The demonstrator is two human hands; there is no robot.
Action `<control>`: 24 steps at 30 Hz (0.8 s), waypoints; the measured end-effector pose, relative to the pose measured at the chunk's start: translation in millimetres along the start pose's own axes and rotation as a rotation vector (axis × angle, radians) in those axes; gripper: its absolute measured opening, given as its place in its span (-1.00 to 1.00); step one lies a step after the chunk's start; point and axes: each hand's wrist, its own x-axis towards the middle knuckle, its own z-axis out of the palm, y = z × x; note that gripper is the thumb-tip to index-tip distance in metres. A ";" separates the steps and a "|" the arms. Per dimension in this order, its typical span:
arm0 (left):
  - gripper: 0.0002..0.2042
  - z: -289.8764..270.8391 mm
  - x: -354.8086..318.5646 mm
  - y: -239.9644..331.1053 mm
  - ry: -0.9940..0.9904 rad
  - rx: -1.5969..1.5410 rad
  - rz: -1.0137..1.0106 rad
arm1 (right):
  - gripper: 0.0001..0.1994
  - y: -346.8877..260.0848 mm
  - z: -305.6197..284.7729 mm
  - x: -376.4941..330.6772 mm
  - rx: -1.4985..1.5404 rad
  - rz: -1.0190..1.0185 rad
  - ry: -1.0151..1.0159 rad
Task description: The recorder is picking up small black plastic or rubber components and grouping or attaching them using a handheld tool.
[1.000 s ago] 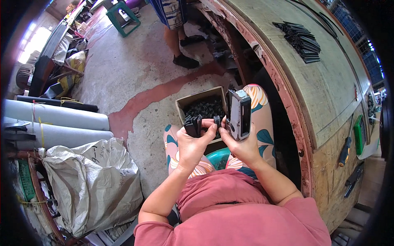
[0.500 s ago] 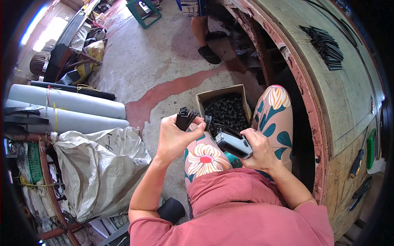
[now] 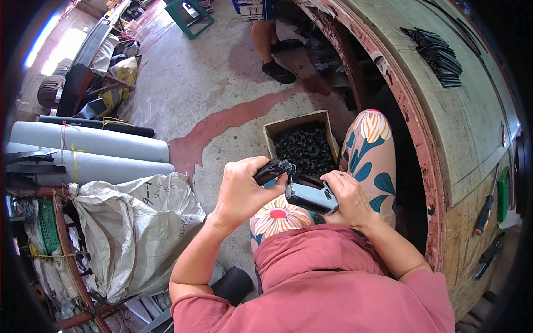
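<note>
My left hand [image 3: 241, 191] is closed round a bundle of short black strips [image 3: 268, 172], with the thumb pressed against them. At the end of the bundle a small curled black strip [image 3: 287, 167] meets the jaws of a light grey and black stapler [image 3: 311, 197]. My right hand [image 3: 351, 200] grips that stapler over my lap, its fingers wrapped round the handle. Just beyond my hands, a cardboard box [image 3: 270, 145] on the floor holds many small black loops [image 3: 304, 145].
On the right, a worktable [image 3: 466, 150] bears a pile of black strips [image 3: 436, 57], a screwdriver [image 3: 484, 215] and a dark tool [image 3: 489, 256]. To the left are a white sack [image 3: 133, 238] and pale rolls [image 3: 89, 141]. Another person's legs [image 3: 262, 41] stand ahead near a green stool [image 3: 186, 19].
My left hand has turned, tipping the bundle toward the stapler. The curled strip and stapler jaws have come together, and the stapler has shifted slightly left.
</note>
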 end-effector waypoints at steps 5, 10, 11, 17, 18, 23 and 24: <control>-0.85 -0.3 1.8 4.9 0.002 -0.010 0.040 | -0.42 1.0 -1.3 -1.0 -0.008 0.002 0.003; -0.84 -2.0 3.4 8.4 -0.021 -0.010 0.039 | -0.41 2.0 -1.4 -1.0 -0.004 -0.009 0.016; -0.84 -1.9 3.6 8.5 -0.021 -0.009 0.039 | -0.42 2.2 -1.3 -0.6 -0.003 -0.014 0.023; -0.87 2.9 5.4 5.9 -0.011 -0.033 0.027 | -0.52 5.8 0.6 -2.0 0.056 0.047 0.046; -0.82 3.7 6.3 4.5 0.092 -0.166 -0.052 | -0.55 6.5 2.7 -3.7 0.103 0.068 0.053; -0.64 25.7 2.7 -2.9 0.233 -0.822 -0.530 | -0.77 -21.2 -1.1 0.7 0.499 0.289 0.112; -0.63 43.5 -0.9 -8.6 0.219 -0.974 -0.624 | -0.75 -21.1 5.3 -3.4 0.578 0.327 0.158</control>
